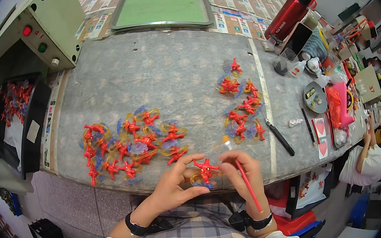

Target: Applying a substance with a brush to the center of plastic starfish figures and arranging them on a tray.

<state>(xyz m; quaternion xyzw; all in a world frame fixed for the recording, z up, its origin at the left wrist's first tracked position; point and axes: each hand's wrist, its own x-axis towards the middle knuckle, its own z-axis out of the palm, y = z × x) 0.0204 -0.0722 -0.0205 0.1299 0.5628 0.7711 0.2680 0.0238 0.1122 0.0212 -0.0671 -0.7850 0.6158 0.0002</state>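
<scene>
My left hand [173,187] is closed on a small red toy figure [206,168] with a clear yellow loop and a clear blue base, held upright near the table's front edge. Its thumb is low by the base and its index finger by the figure's top. In my right hand [244,172] is a brush [244,179] with a red handle, its pale bristles pointing up and away from the figure. The right fingertips are close beside the figure; I cannot tell whether they touch it. Similar figures [145,141] lie grouped at left, and more figures [249,105] at right.
A grey cloth [166,74] covers the table. A craft knife [280,137] lies to the right, near a round dish [315,98]. Farther back are a red bottle [288,15] and a green-lined tray [163,9]. At left stand a machine [42,32] and a black bin [27,129].
</scene>
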